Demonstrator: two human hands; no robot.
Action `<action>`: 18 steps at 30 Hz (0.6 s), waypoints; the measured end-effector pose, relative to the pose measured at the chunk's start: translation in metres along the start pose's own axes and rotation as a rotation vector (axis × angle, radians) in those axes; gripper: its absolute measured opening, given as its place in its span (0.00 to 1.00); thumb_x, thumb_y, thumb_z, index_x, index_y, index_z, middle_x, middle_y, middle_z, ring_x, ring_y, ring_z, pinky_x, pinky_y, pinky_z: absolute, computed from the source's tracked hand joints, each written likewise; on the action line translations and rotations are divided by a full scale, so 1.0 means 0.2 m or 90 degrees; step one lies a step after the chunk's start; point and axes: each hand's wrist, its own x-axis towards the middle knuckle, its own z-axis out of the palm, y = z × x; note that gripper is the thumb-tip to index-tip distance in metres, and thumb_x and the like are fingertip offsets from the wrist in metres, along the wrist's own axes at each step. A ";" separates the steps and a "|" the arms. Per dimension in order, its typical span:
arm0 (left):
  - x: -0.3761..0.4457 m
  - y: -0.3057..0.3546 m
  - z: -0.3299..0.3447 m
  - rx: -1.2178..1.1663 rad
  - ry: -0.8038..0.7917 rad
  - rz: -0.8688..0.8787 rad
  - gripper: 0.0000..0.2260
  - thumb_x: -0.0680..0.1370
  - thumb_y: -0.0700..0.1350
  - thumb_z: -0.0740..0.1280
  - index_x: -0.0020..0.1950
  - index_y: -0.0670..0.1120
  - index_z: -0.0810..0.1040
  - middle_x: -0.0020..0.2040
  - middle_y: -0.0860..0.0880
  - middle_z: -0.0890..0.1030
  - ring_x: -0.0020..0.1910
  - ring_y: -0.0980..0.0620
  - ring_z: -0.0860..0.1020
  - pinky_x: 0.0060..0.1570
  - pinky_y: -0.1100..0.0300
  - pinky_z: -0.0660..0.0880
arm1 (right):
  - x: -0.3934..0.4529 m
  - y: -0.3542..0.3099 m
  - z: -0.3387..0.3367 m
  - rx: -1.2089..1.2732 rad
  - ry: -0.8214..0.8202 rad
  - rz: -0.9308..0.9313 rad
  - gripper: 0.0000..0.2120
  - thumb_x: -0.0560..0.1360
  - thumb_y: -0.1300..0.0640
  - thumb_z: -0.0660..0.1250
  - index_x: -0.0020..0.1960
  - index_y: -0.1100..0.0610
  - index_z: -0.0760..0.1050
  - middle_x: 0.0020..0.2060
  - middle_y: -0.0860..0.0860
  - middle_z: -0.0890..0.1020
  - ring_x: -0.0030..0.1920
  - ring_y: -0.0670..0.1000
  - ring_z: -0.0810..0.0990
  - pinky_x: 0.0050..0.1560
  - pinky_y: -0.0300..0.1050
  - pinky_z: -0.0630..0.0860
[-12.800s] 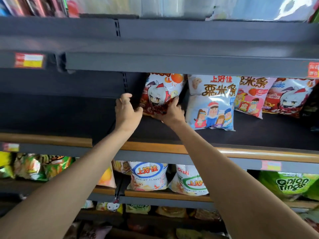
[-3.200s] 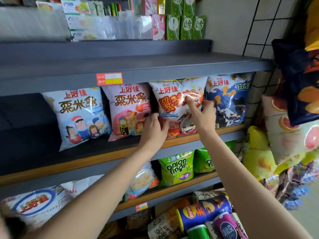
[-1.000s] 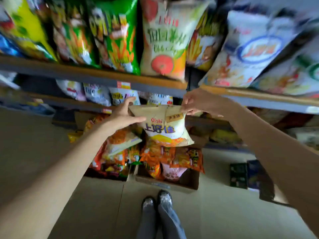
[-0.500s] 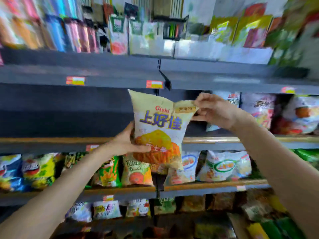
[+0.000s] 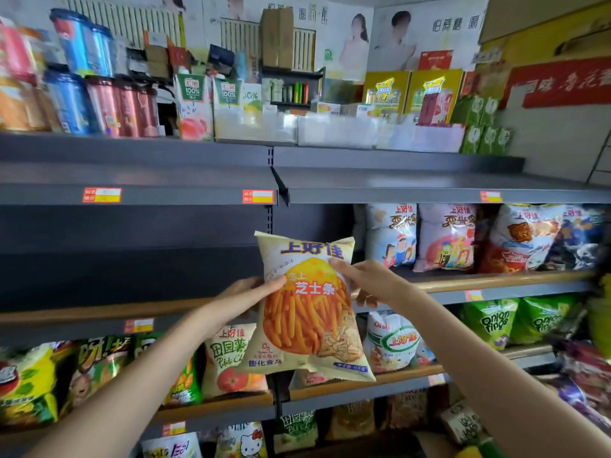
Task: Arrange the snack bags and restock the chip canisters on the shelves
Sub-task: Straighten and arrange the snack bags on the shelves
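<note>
- The cheese-stick bag is held up in front of the shelf, just left of the bags already standing there; it does not rest on anything yet.
- The left hand holds its left edge, thumb across the front face and the other fingers hidden behind.
- The right hand pinches its upper right side, fingertips on the front panel.
- I judge the bag to be light and puffed with air: the film looks slick and soft, and the sticks inside would crush easily.
- A hold at the side seams or the crimped top seems safest to me; squeezing the belly risks breaking the contents.
- Count: one bag in the hands.
- Four bags stand in a row on the right half of that shelf; its left half shows only dark backing.
- On the top shelf at left stand chip canisters, blue and red ones; blur and stacking keep me from an exact count.
- Two green onion-ring bags show one shelf down at right.
</note>
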 end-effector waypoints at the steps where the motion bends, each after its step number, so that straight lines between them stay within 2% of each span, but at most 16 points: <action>1: 0.04 0.02 0.01 0.007 0.008 -0.006 0.32 0.62 0.74 0.65 0.57 0.55 0.79 0.53 0.55 0.83 0.55 0.53 0.79 0.63 0.50 0.71 | 0.01 -0.01 -0.01 -0.017 0.022 0.009 0.29 0.73 0.33 0.57 0.38 0.59 0.75 0.33 0.53 0.78 0.26 0.49 0.72 0.23 0.36 0.66; 4: 0.18 0.12 0.07 -0.022 0.047 -0.016 0.27 0.68 0.71 0.61 0.57 0.54 0.78 0.53 0.54 0.81 0.53 0.54 0.79 0.58 0.55 0.71 | 0.10 -0.01 -0.08 -0.032 0.074 0.003 0.29 0.74 0.32 0.54 0.36 0.58 0.73 0.34 0.54 0.79 0.31 0.50 0.75 0.32 0.41 0.70; 6: 0.30 0.18 0.11 -0.064 0.103 -0.014 0.24 0.70 0.69 0.60 0.55 0.54 0.78 0.51 0.53 0.81 0.50 0.54 0.79 0.52 0.58 0.71 | 0.18 0.00 -0.13 0.003 0.071 -0.051 0.28 0.72 0.33 0.61 0.47 0.59 0.75 0.42 0.53 0.80 0.42 0.51 0.79 0.44 0.45 0.74; 8: 0.43 0.22 0.16 -0.086 0.164 0.014 0.21 0.73 0.66 0.59 0.54 0.53 0.78 0.52 0.52 0.80 0.51 0.54 0.77 0.52 0.59 0.69 | 0.28 0.01 -0.17 0.002 0.047 -0.100 0.32 0.66 0.36 0.70 0.58 0.59 0.69 0.50 0.52 0.78 0.52 0.53 0.79 0.54 0.50 0.76; 10: 0.57 0.24 0.21 -0.089 0.206 0.014 0.25 0.75 0.66 0.58 0.62 0.51 0.75 0.59 0.51 0.77 0.57 0.53 0.75 0.54 0.60 0.66 | 0.39 0.03 -0.20 -0.034 0.057 -0.111 0.33 0.64 0.39 0.74 0.57 0.57 0.65 0.50 0.52 0.77 0.52 0.53 0.78 0.55 0.51 0.75; 13: 0.73 0.25 0.28 -0.098 0.237 0.015 0.31 0.74 0.65 0.59 0.73 0.52 0.63 0.70 0.49 0.69 0.67 0.48 0.69 0.61 0.57 0.65 | 0.53 0.11 -0.24 -0.059 0.111 -0.120 0.30 0.65 0.41 0.74 0.54 0.57 0.64 0.47 0.49 0.73 0.48 0.50 0.73 0.46 0.44 0.69; 14: 0.78 0.26 0.30 -0.094 0.236 0.017 0.31 0.74 0.64 0.61 0.73 0.53 0.61 0.70 0.49 0.69 0.66 0.48 0.70 0.62 0.56 0.65 | 0.58 0.14 -0.25 -0.045 0.118 -0.125 0.30 0.65 0.43 0.75 0.55 0.57 0.64 0.47 0.48 0.73 0.48 0.50 0.72 0.45 0.42 0.67; 16: 0.87 0.25 0.33 -0.069 0.230 0.019 0.30 0.71 0.59 0.69 0.69 0.53 0.63 0.60 0.52 0.74 0.59 0.50 0.74 0.57 0.59 0.68 | 0.68 0.18 -0.25 -0.025 0.129 -0.136 0.31 0.67 0.45 0.75 0.59 0.57 0.63 0.49 0.47 0.73 0.50 0.51 0.74 0.45 0.41 0.66; 18: 0.98 0.23 0.33 -0.030 0.260 0.026 0.34 0.68 0.53 0.76 0.69 0.51 0.64 0.58 0.51 0.75 0.59 0.50 0.74 0.57 0.59 0.70 | 0.79 0.21 -0.24 -0.032 0.138 -0.148 0.30 0.67 0.48 0.75 0.59 0.56 0.62 0.50 0.47 0.73 0.54 0.53 0.76 0.45 0.40 0.66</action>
